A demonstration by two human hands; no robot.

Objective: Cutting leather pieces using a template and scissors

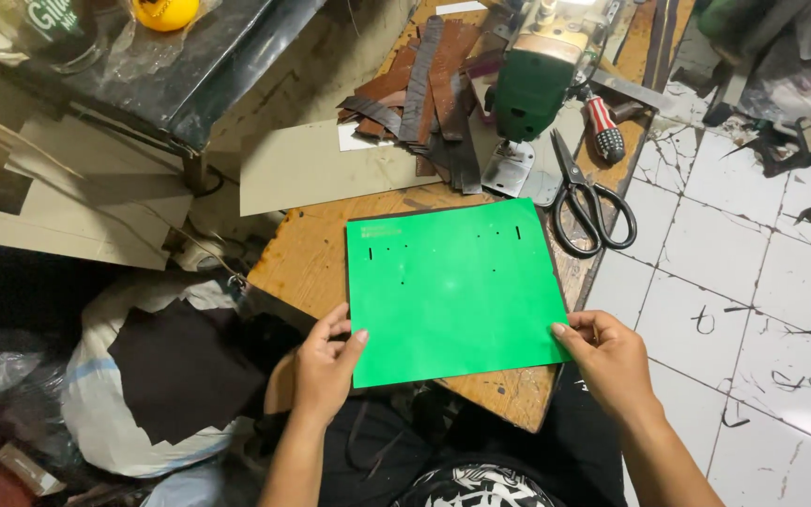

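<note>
Both hands pinch a bright green, punched rectangular sheet flat on a worn wooden worktable

The left hand (326, 361) grips the green sheet (452, 291) at its near left edge, thumb on top, and the right hand (607, 361) is closed on its near right corner; the sheet lies on the table (307, 258), its near edge at the table's front lip, over what looks like a dark layer showing along its top and right edges. Its long axis runs roughly left to right, tilted slightly clockwise, with the row of small slots towards the far edge, near the green sewing machine (527, 89). As a judgement, uneven pull from either hand could skew it off the layer beneath, and the near edge could sag or slide off the lip; the black-handled scissors (584, 202) lie just beside its far right corner and could snag it
</note>
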